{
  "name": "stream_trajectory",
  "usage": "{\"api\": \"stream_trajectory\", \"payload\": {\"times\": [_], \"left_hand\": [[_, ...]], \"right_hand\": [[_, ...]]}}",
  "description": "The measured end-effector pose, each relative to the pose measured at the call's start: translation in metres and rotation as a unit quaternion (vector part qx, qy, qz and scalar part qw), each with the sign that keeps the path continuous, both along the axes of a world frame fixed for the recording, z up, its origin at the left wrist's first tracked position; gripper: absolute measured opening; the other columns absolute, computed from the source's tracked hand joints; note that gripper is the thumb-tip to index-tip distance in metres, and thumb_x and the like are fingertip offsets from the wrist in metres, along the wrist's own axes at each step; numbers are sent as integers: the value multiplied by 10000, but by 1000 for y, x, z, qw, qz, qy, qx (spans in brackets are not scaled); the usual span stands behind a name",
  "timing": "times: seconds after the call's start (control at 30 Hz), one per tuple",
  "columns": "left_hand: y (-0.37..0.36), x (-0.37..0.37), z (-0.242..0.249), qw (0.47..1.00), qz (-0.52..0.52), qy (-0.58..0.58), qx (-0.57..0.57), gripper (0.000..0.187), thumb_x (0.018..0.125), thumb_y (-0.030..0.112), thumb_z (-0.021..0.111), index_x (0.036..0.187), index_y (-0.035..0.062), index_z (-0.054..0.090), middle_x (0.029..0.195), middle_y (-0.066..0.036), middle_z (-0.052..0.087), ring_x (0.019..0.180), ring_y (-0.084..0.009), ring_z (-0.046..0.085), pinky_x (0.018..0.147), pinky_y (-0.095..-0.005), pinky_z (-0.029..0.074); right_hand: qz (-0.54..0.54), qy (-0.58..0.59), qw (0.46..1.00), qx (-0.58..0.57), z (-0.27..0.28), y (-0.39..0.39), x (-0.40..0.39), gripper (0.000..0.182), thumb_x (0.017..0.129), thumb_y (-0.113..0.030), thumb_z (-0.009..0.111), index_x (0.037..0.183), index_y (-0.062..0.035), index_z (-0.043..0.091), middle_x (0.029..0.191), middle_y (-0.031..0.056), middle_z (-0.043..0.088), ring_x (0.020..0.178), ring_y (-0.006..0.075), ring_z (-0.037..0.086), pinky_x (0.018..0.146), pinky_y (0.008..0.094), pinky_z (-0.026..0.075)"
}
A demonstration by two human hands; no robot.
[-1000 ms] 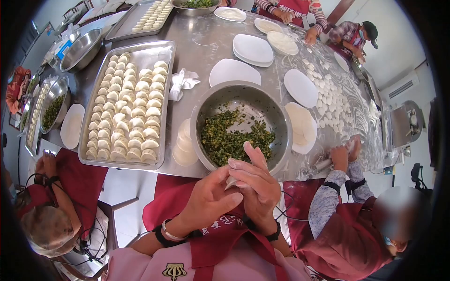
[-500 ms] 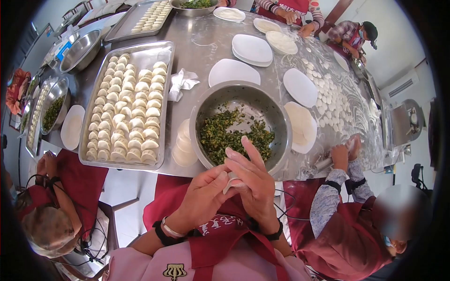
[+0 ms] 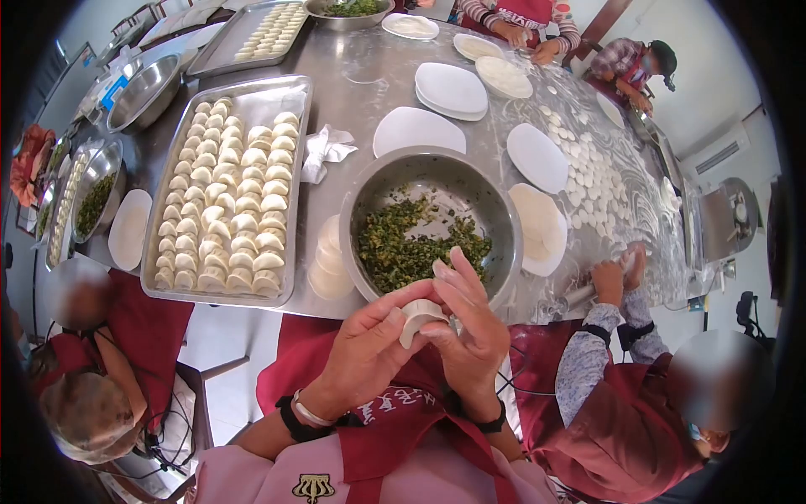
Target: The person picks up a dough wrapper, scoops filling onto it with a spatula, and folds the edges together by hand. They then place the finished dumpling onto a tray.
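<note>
A pale folded dumpling is between my two hands, just in front of the near rim of a steel bowl. My left hand pinches its left side with thumb and fingers. On the right side, my right hand holds it by thumb and forefinger, with other fingers raised over the bowl. Chopped green filling lies in the steel bowl. Left of the bowl, round dough wrappers overlap on the table. Rows of folded dumplings fill much of a metal tray.
White plates and a plate of wrappers stand beyond and right of the bowl. Small dough pieces lie on the floured table. A crumpled tissue is beside the tray. Co-workers sit on both sides, one with hands at a rolling pin.
My hands have parted slightly, and more of the folded dumpling shows between them. My right hand has shifted a little to the right. The left co-worker has moved.
</note>
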State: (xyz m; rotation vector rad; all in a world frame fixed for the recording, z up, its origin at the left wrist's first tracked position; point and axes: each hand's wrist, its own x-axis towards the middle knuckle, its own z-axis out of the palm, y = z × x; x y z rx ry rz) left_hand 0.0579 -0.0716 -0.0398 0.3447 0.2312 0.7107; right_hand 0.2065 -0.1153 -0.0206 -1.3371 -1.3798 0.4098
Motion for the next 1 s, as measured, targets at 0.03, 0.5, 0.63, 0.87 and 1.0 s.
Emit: {"api": "stream_trajectory", "payload": {"times": [0.03, 0.5, 0.63, 0.87, 1.0], "left_hand": [[0, 0, 0, 1000, 8, -11, -2, 452, 1066, 121, 421, 1482, -41, 354, 1417, -155, 502, 1316, -235, 499, 1130, -405, 409], [-3, 3, 6, 1000, 0, -10, -18, 471, 1061, 102, 418, 1501, -36, 324, 1442, -143, 483, 1341, -219, 476, 1164, -408, 368], [-4, 3, 7, 1000, -4, -6, -23, 468, 1061, 101, 418, 1499, -39, 329, 1441, -148, 482, 1338, -215, 479, 1163, -404, 371], [0, 0, 3, 999, -21, -24, -12, 463, 1067, 132, 421, 1486, -50, 346, 1428, -148, 492, 1317, -212, 496, 1132, -392, 404], [-4, 0, -4, 999, -39, -27, -24, 488, 1071, 177, 426, 1486, -61, 332, 1412, -146, 500, 1301, -215, 506, 1127, -392, 402]], "right_hand": [[-10, 35, 999, 8, -4, -3, 0, 357, 814, -66, 756, 1161, -4, 695, 1239, 201, 668, 1299, 404, 537, 1041, 466, 465], [-30, 44, 996, 74, -8, 1, -5, 162, 792, -7, 767, 943, -21, 710, 1003, 138, 744, 1123, 363, 659, 1036, 511, 471], [-20, 30, 996, 77, -12, -1, 0, 159, 800, -32, 769, 949, -25, 713, 1016, 139, 745, 1131, 364, 657, 1033, 508, 473], [-18, 97, 995, 1, 5, 0, -3, 235, 793, -60, 773, 1022, -28, 734, 1060, 158, 739, 1214, 379, 611, 1041, 477, 469], [16, 37, 999, 11, 1, -2, 3, 199, 780, -63, 774, 974, -28, 747, 1047, 150, 741, 1219, 365, 610, 1051, 476, 461]]}}
